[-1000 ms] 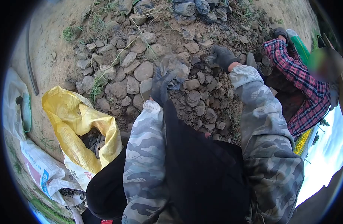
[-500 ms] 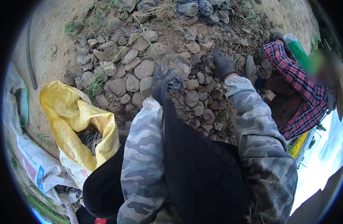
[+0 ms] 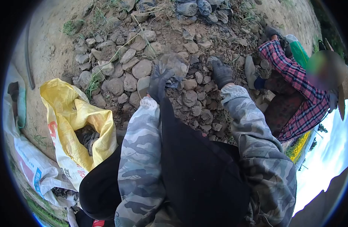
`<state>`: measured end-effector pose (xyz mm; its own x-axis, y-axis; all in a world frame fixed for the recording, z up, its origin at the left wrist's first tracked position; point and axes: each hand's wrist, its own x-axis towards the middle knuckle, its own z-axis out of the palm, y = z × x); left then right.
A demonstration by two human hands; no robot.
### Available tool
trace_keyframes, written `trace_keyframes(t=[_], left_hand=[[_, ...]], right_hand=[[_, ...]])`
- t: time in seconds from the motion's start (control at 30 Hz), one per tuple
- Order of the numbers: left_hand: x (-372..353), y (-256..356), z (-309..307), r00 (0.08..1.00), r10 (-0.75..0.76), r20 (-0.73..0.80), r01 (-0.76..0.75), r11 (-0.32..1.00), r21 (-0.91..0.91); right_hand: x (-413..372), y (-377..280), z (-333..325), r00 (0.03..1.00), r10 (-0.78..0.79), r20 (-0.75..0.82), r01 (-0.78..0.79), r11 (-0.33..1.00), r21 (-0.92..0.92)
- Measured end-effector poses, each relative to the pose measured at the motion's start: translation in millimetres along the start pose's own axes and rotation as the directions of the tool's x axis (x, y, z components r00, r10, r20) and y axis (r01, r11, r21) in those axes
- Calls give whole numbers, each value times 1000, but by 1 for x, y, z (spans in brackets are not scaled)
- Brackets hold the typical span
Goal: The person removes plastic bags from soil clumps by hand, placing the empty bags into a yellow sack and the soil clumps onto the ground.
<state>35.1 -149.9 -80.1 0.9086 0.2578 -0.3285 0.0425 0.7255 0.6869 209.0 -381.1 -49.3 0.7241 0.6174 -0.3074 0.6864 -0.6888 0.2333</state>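
On the rubble [image 3: 121, 81], grey stone [image 3: 176, 65] in left hand [image 3: 158, 84]

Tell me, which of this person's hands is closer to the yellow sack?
Left. The left hand, gripping a grey stone, is up and right of the yellow sack; the right hand rests on the stone pile farther right.

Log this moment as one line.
left hand: grips grey lump | right hand: on stone pile | yellow sack: open, beside pile | co-worker's plaid sleeve: far side
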Motion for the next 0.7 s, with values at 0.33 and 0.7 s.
trace_keyframes(t=[0.33,0.7], left_hand=[[-3,-12,-15,977,151,154,-200,900,386],[1,1,4,998,-41,-46,47,990,134]], right_hand=[[1,-34,-8,965,-27,261,50,995,-83],[-21,-26,1,963,242,122,-263,727,634]])
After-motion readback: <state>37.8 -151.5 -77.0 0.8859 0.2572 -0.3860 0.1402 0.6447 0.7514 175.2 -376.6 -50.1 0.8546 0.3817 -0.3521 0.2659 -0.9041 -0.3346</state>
